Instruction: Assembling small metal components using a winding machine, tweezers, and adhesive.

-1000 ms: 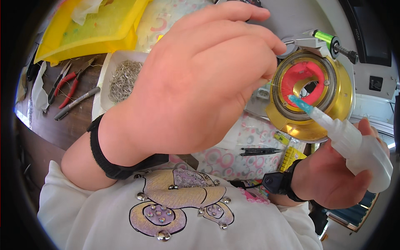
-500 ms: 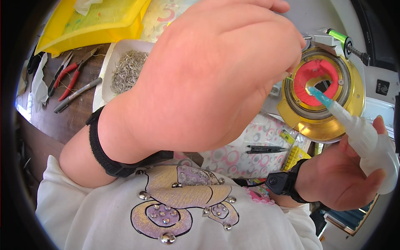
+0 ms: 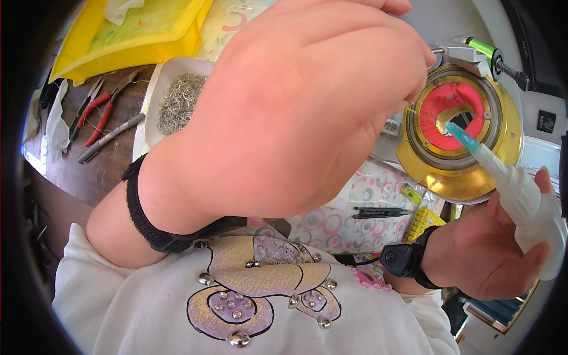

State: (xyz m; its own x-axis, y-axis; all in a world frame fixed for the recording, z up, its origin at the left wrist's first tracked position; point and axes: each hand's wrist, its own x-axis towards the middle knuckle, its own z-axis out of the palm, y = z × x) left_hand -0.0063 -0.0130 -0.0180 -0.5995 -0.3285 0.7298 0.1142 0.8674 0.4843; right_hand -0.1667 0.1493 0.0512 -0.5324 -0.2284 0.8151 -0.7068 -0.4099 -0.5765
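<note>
My left hand (image 3: 307,112) fills the middle of the view, its back toward me. Its fingers are closed at the near-left side of a gold ring-shaped machine part (image 3: 473,183). A tiny bright green bit shows by the fingertips; what they grip is mostly hidden. In my right hand (image 3: 485,254) is a white squeeze bottle (image 3: 515,183) with a teal needle tip (image 3: 464,139). That tip points at the opening of the red ring (image 3: 435,139) set inside the gold part. Whether it touches anything, I cannot tell.
At left lie red-handled pliers (image 3: 102,115) and a grey pen (image 3: 112,138). A white box of metal hooks (image 3: 180,103) stands beside a yellow tray (image 3: 127,53). Black tweezers (image 3: 381,212) rest on the patterned cloth (image 3: 331,225). A green spool (image 3: 480,48) sits behind the machine.
The squeeze bottle and its teal tip have shifted slightly to the right, with my right hand around the bottle. My left hand has hardly moved.
</note>
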